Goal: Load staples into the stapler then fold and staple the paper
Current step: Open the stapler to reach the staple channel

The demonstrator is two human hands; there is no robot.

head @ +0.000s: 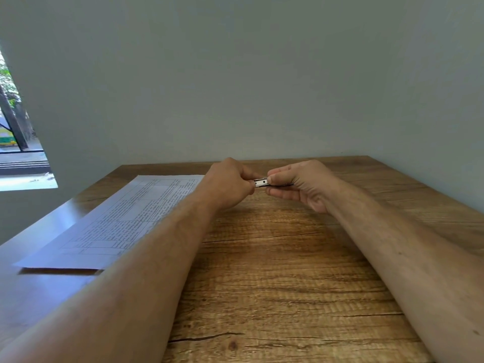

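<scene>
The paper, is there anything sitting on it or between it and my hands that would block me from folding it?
Nothing rests on the paper; only the left forearm crosses in front of its right edge. Both the left hand and right hand are busy gripping the stapler, held above the table.

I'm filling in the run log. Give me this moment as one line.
stage: loading staples | both hands on stapler above table | paper flat, unfolded, left of arms

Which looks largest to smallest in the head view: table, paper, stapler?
1. table, fills most of the lower view.
2. paper, lies flat on its left part.
3. stapler, only a small metal part shows between the left hand and right hand.
</scene>
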